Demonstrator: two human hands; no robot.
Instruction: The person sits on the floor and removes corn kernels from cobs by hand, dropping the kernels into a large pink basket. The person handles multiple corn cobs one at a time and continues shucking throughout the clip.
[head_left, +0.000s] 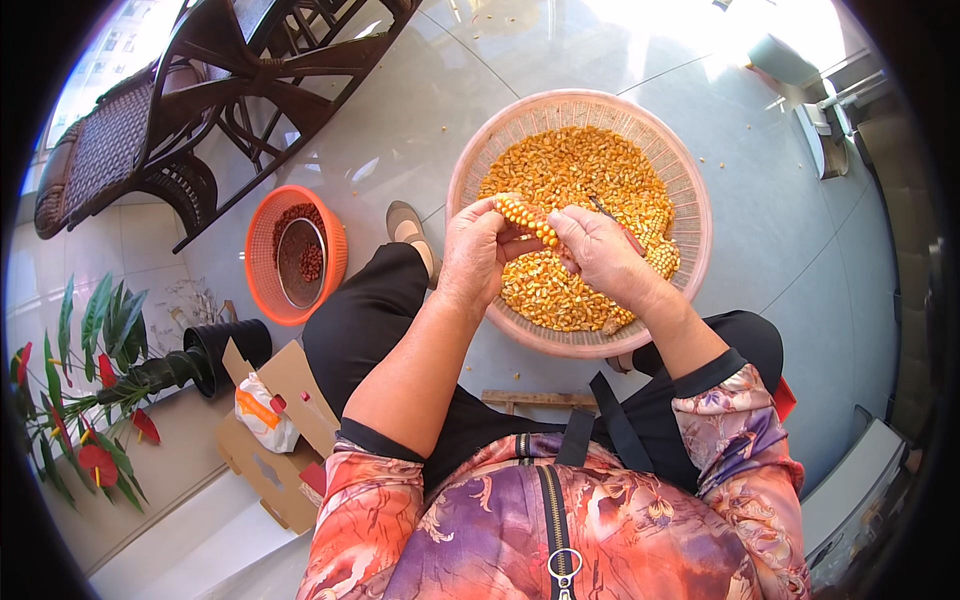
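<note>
A partly shelled corn cob (527, 222) is held between my two hands, above a round pink plastic basket (699, 225). My left hand (480, 244) grips the cob's upper left part, with fingertips along its underside. My right hand (596, 244) has its thumb and fingers at the cob's lower right end. Loose yellow corn kernels (577, 161) fill much of the basket. More cobs with kernels (662, 257) lie at its right side, partly behind my right wrist. A slim tool with a dark tip and a red part (628, 238) rests on the kernels by my right hand.
An orange basket (339, 255) holding a metal bowl (302, 262) and red items stands at the left. Behind it are dark woven chairs (112, 142). An open cardboard box (262, 480) and a potted red-flowered plant (225, 352) are at lower left. Stray kernels dot the tiled floor (772, 247).
</note>
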